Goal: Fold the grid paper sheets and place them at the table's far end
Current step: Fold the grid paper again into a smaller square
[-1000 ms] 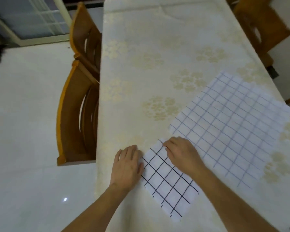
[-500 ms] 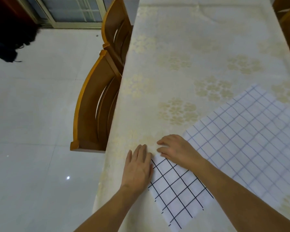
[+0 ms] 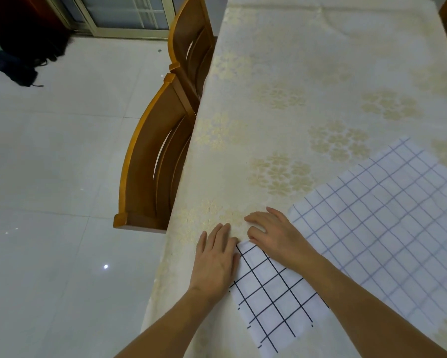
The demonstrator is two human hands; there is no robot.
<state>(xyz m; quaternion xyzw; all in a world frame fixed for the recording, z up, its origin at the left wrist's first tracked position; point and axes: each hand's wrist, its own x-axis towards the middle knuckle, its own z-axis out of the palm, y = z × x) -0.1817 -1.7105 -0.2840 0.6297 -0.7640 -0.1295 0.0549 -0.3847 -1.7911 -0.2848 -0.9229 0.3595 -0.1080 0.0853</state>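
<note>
Our left hand [image 3: 215, 263] lies flat with its fingers straight, pressing on the bench [image 3: 320, 73] at the left edge of the folded-over flap of the grid paper [image 3: 387, 223]. Our right hand [image 3: 274, 235] rests just beside it, fingers gently bent and spread, pressing down at the flap's tip without gripping anything. We see the flap's bold black lines between our forearms, while the rest of the sheet spreads to the right at the bench's near end. Two wooden chairs [image 3: 152, 166] stand along the bench's left side.
</note>
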